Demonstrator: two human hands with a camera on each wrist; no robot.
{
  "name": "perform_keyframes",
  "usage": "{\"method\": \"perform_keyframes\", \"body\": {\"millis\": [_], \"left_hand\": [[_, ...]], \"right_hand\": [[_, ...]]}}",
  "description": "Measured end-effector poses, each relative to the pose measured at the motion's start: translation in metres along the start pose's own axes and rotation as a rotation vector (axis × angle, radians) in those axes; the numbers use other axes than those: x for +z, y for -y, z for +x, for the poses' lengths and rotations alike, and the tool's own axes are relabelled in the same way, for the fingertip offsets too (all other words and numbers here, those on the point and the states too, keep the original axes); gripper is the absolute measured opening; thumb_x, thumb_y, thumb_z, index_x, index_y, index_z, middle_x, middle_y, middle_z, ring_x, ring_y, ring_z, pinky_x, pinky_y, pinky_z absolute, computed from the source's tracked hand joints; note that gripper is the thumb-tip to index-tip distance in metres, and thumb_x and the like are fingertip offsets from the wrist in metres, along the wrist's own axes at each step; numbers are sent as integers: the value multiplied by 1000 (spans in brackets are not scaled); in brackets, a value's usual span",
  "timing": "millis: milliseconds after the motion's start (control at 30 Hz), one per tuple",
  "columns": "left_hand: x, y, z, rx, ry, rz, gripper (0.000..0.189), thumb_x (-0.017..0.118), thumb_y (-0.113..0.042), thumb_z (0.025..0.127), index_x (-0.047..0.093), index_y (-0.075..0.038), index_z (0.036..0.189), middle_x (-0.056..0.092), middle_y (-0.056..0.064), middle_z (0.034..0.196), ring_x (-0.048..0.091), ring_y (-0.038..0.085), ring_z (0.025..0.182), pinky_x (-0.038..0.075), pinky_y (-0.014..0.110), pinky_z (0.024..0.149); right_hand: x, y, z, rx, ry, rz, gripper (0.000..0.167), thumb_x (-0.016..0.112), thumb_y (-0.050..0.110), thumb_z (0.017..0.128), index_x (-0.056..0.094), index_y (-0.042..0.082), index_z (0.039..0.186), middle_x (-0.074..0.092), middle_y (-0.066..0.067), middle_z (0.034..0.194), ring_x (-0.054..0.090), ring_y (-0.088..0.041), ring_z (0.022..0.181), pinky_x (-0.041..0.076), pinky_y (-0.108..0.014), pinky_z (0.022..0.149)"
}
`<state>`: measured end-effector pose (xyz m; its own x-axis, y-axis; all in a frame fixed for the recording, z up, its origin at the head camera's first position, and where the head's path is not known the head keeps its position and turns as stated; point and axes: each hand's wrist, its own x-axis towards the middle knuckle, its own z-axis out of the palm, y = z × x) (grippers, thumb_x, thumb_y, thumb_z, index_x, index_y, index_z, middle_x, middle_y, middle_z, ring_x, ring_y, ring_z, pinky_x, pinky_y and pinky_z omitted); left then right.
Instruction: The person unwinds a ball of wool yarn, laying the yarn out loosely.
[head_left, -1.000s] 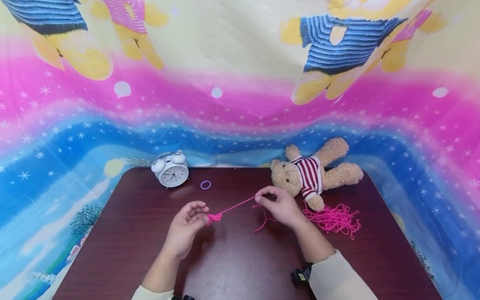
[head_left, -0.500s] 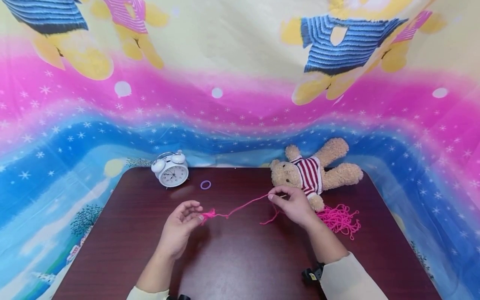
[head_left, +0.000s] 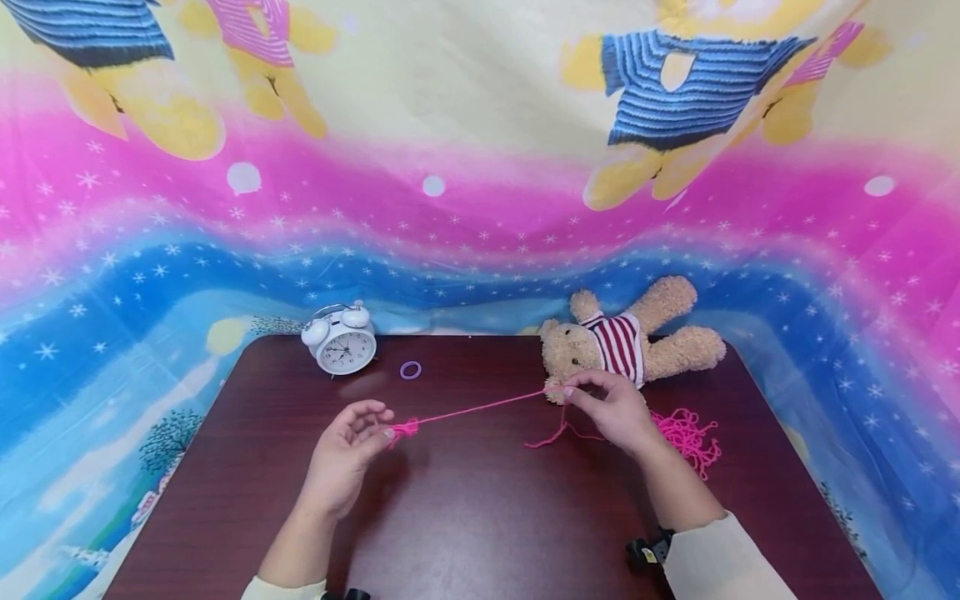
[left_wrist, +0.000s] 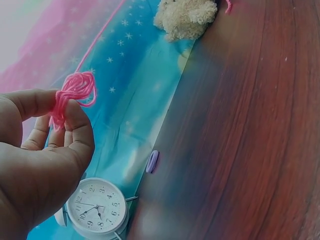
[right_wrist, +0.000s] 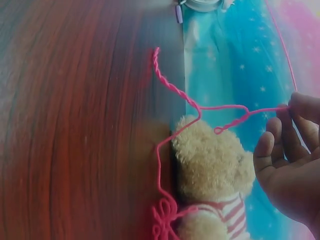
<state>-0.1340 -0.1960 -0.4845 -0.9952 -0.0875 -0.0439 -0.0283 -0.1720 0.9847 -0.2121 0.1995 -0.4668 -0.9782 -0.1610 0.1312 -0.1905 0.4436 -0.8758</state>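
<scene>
My left hand (head_left: 339, 460) pinches a small looped bundle of pink yarn (left_wrist: 75, 92) between thumb and index finger, loops fanning out past the fingertips. From that bundle a single strand (head_left: 480, 408) runs taut to my right hand (head_left: 615, 412), which pinches it between thumb and finger. Below the right hand, twisted lengths of yarn (right_wrist: 172, 89) dangle, and one leads down to a loose pink yarn pile (head_left: 686, 437) on the table, partly hidden by the right wrist. Right behind that hand lies a teddy bear (head_left: 573, 350) in a striped sweater.
On the dark wooden table (head_left: 465, 517), a white twin-bell alarm clock (head_left: 345, 346) stands at the back left. Beside it lies a purple ring (head_left: 410, 370). A printed cloth backdrop (head_left: 465, 250) rises behind the table's rear edge.
Both hands have moved apart, the left to the left and the right further to the right. The strand between them lengthened, sagged half a second ago, and is taut again.
</scene>
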Motion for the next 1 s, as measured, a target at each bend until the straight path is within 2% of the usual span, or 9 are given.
{"method": "perform_keyframes", "body": {"millis": [67,200,367,500,667,767,1000], "left_hand": [[-2,0,0,4,5,-5,41,66,12,93,49,9,131,68,5,111,67,15,97,60,28,85],[-4,1,0,14,-2,-6,42,66,12,92,48,11,131,68,4,111,68,14,98,60,26,85],[-7,1,0,19,-15,-10,38,66,13,92,52,4,126,66,6,110,68,16,99,60,27,86],[-10,-1,0,15,-16,-15,37,65,13,93,52,2,126,65,6,110,68,15,98,60,28,87],[-13,-3,0,25,-11,-25,38,64,13,93,51,3,127,64,5,111,67,14,99,60,28,88],[-14,-3,1,26,-9,-29,37,63,14,93,52,1,127,63,5,111,66,13,99,60,27,88],[-16,-5,1,26,-33,-36,36,62,14,94,54,-1,125,63,3,110,66,12,96,59,23,82]], "right_hand": [[-3,-2,-1,7,-6,-8,14,77,24,95,78,12,102,76,-3,103,64,-22,96,51,-29,72],[-10,-5,-5,20,-20,-47,13,77,26,95,78,15,101,75,-2,103,60,-20,93,48,-30,73],[-18,-8,-9,56,-33,-71,15,77,29,95,78,16,101,74,-2,103,60,-19,93,49,-30,77],[-26,-11,-12,69,-43,-99,16,77,31,96,78,16,102,74,-3,104,60,-19,90,49,-30,73],[-35,-14,-16,89,-43,-90,17,75,31,97,77,15,104,74,-5,102,59,-20,84,49,-31,68],[-40,-16,-18,104,-41,-84,20,75,31,97,77,13,105,73,-6,104,62,-19,85,51,-31,69],[-50,-19,-25,147,-38,-96,28,75,36,97,76,12,111,72,-9,107,59,-21,81,50,-32,65]]}}
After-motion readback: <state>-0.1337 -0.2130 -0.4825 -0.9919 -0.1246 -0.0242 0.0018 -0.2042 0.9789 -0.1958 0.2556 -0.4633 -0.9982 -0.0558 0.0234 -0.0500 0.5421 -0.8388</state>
